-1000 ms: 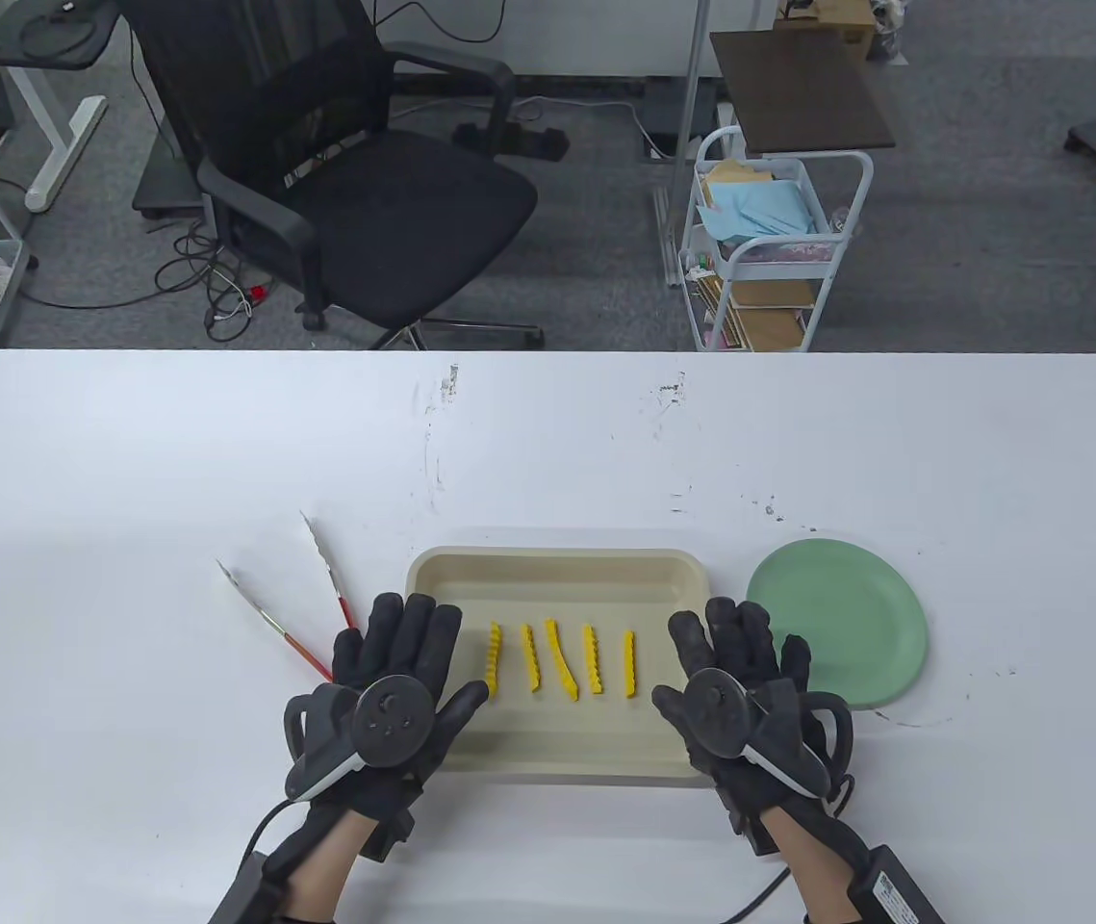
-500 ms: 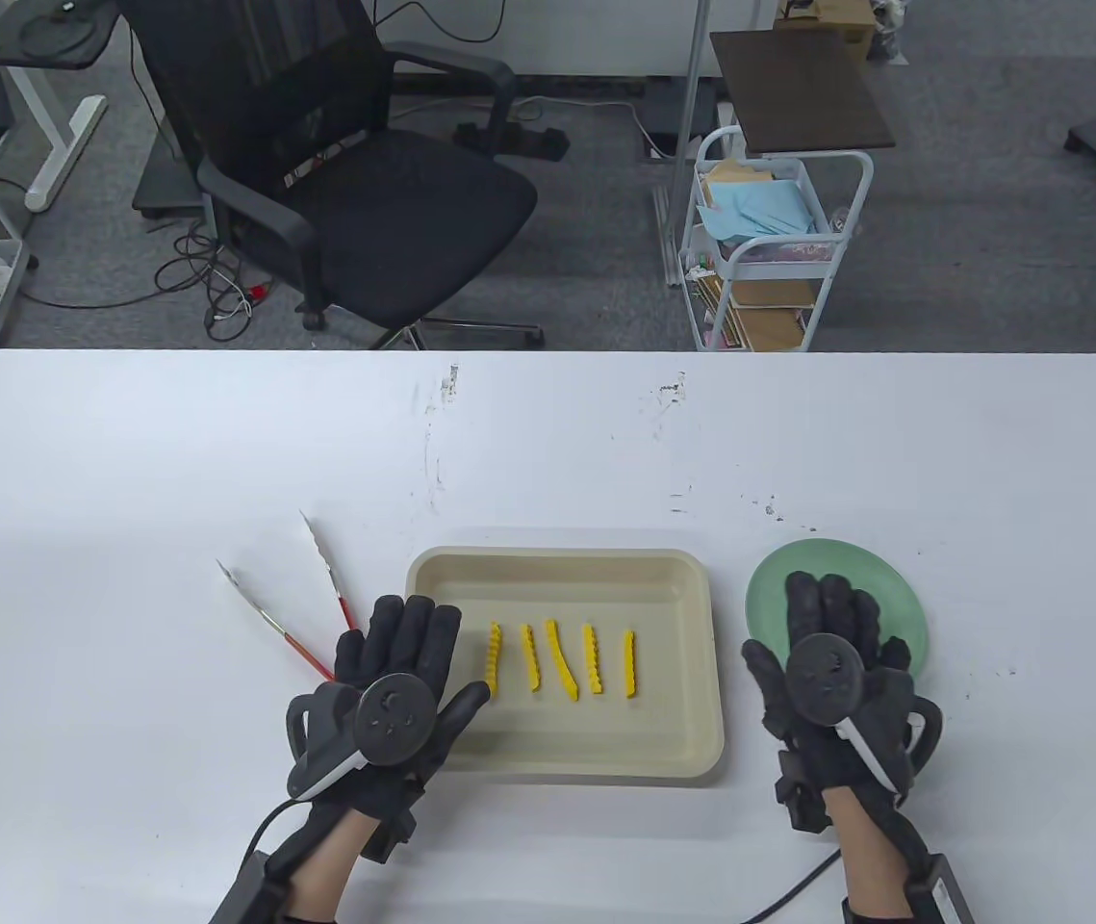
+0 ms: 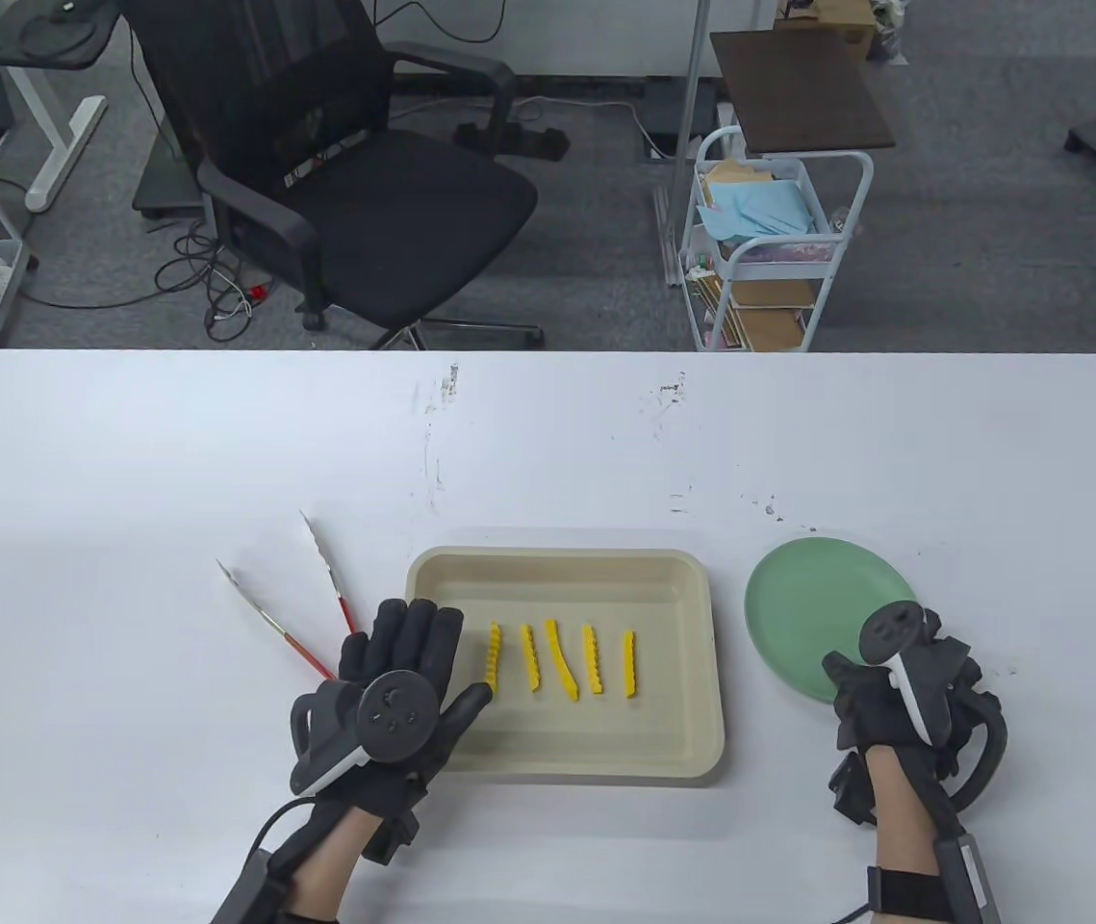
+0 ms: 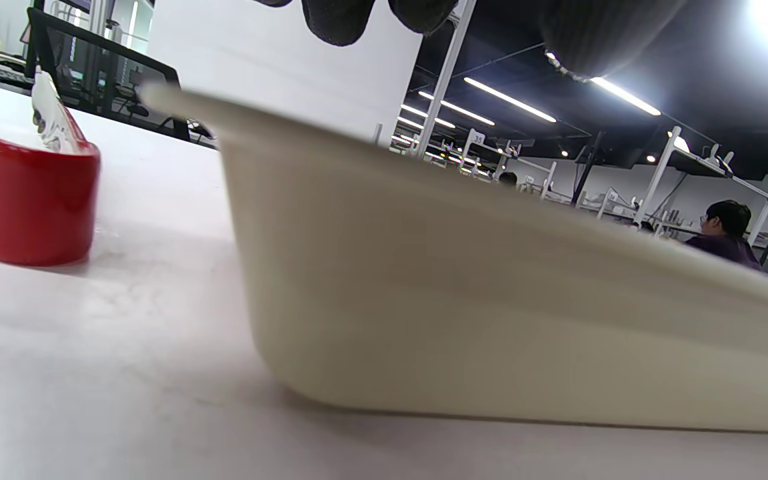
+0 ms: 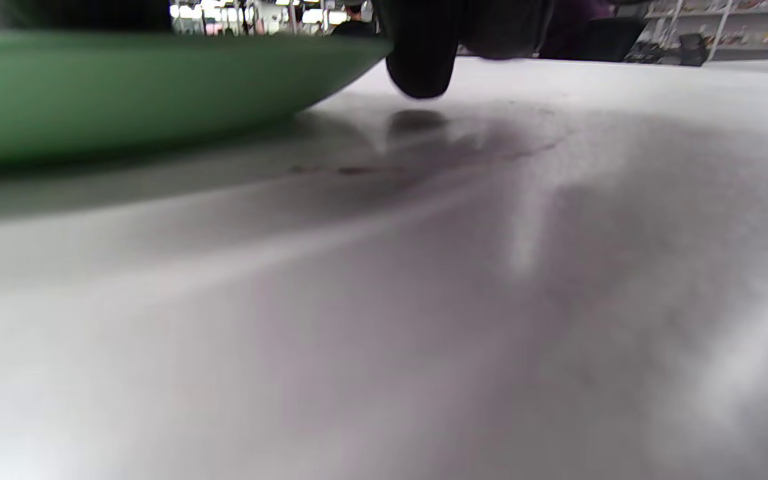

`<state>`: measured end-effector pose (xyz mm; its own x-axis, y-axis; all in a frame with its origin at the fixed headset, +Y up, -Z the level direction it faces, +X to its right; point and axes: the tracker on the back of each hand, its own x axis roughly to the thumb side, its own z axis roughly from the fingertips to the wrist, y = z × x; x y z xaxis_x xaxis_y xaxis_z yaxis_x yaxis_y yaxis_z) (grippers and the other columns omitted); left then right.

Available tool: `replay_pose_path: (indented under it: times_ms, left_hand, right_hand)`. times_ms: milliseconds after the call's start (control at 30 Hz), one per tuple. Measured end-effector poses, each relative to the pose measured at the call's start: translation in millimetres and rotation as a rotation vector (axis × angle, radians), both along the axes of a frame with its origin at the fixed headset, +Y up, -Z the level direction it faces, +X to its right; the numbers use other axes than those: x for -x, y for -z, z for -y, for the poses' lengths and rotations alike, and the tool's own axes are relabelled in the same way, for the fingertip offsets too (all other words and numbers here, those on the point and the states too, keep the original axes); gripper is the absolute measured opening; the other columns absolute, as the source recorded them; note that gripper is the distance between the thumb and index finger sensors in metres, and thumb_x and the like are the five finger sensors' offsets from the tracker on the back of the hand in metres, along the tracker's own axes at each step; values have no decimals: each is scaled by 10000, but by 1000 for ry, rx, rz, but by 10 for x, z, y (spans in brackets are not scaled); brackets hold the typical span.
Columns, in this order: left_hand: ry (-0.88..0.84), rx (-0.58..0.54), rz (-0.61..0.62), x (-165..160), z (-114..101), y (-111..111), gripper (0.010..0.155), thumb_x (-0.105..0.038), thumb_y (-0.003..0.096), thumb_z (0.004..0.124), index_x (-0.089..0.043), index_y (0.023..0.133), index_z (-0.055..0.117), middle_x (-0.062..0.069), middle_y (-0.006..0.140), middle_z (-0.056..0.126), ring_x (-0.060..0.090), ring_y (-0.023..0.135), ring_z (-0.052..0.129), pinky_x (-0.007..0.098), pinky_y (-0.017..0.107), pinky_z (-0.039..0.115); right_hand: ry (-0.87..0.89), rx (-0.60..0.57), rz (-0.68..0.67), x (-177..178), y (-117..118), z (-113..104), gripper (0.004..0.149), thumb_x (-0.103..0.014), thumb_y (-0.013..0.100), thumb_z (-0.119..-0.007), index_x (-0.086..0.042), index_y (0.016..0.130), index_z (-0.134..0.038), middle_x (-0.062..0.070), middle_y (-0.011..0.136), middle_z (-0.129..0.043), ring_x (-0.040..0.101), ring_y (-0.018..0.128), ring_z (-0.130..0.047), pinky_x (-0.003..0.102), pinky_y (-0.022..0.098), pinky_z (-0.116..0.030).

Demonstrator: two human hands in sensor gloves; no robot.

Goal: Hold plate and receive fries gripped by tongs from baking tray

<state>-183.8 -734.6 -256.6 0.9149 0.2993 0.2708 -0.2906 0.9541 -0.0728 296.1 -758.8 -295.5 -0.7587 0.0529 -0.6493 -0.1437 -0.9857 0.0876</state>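
While the left hand [image 3: 394,693] lies flat, fingers spread and released, over the near-left corner of the beige baking tray [image 3: 692,616], the right hand [image 3: 904,698] is at the near-right edge of the green plate [image 3: 812,606]. Its thumb sits on the plate rim; the other fingers are hidden under the tracker, so I cannot tell whether it actually grasps the plate. Right wrist view: plate [image 5: 124,87] low against the white table [image 5: 424,300], one dark fingertip [image 5: 421,63] just beside its edge, close to the surface.

Five yellow crinkle fries [image 3: 562,659] lie side by side in the tray, near half. Tongs [image 3: 317,597] with red grips rest on the table [image 3: 172,462] just left of the tray, arms spread, tips pointing far-left; the left hand covers their near end. Left wrist view: tray wall [image 4: 491,300] fills the frame, red tong handle [image 4: 24,193] to its left.
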Motion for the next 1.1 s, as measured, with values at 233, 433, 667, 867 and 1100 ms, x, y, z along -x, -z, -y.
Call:
replay_pose_path:
  times_ms: [233, 433, 667, 867, 1100]
  left_hand:
    - [-5, 5, -17, 34, 6, 16, 780, -593, 596, 555, -186, 1160, 203, 115, 1232, 242, 430, 1127, 201, 714, 725, 212]
    - [25, -1, -30, 34, 1, 21, 782, -585, 598, 573, -184, 1159, 203, 114, 1231, 243, 428, 1127, 200, 712, 727, 213]
    - [-10, 0, -45, 71, -16, 34, 805, -585, 600, 570, -174, 1149, 148, 114, 1227, 208, 430, 1125, 187, 712, 727, 216]
    - [-56, 0, -73, 153, -28, 50, 801, -581, 600, 569, -169, 1149, 156, 119, 1225, 218, 435, 1122, 196, 710, 727, 225]
    - [-103, 18, -97, 222, -26, 86, 794, -579, 602, 563, -165, 1150, 164, 127, 1224, 238, 444, 1121, 226, 712, 727, 242]
  right_hand:
    - [106, -58, 59, -142, 15, -30, 1063, -560, 314, -879, -28, 1046, -320, 154, 874, -696, 318, 600, -851, 498, 418, -753]
    - [222, -223, 42, -191, -72, -175, 942, -466, 328, -927, -29, 1019, -458, 66, 713, -766, 180, 388, -975, 425, 290, -867]
    - [460, -317, 21, -229, -125, -203, 579, -329, 450, -816, -137, 967, -640, 50, 694, -777, 140, 308, -1047, 327, 164, -919]
    - [638, -351, -4, -271, -172, -191, 520, -256, 483, -757, -104, 963, -629, 249, 888, -706, 227, 303, -1044, 289, 100, -887]
    - [689, -530, -26, -289, -337, -295, 553, -283, 504, -695, -49, 979, -535, 112, 708, -873, 149, 114, -1069, 248, -23, -886]
